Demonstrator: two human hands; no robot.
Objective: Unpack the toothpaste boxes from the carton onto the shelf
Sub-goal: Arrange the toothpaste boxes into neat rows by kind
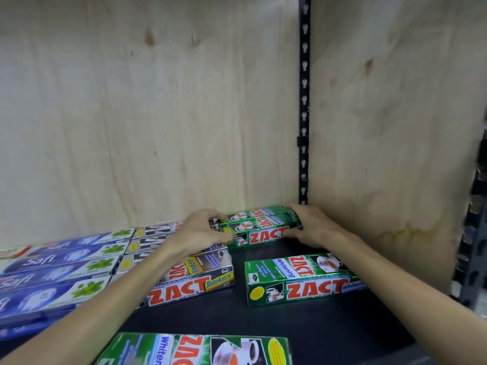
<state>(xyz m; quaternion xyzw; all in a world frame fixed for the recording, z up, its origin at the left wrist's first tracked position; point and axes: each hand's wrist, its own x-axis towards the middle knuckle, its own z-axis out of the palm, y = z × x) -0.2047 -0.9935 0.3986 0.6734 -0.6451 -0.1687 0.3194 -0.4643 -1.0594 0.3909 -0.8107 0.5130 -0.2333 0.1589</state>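
Note:
Two green ZACT Whitening toothpaste boxes (261,227) lie side by side at the back of the dark shelf (290,325), against the plywood back wall. My left hand (203,230) grips their left end, and my right hand (313,226) grips their right end near the corner. Another green ZACT box (300,279) lies alone on the shelf in front of them. A further green ZACT box (195,349) sits at the bottom edge of the view. The carton is out of sight.
Silver ZACT Smokers boxes (189,280) lie in rows left of the green ones, under my left forearm. Blue Safi boxes (52,272) fill the far left. A black slotted upright (304,101) runs up the corner. A plywood side wall (390,127) closes the right.

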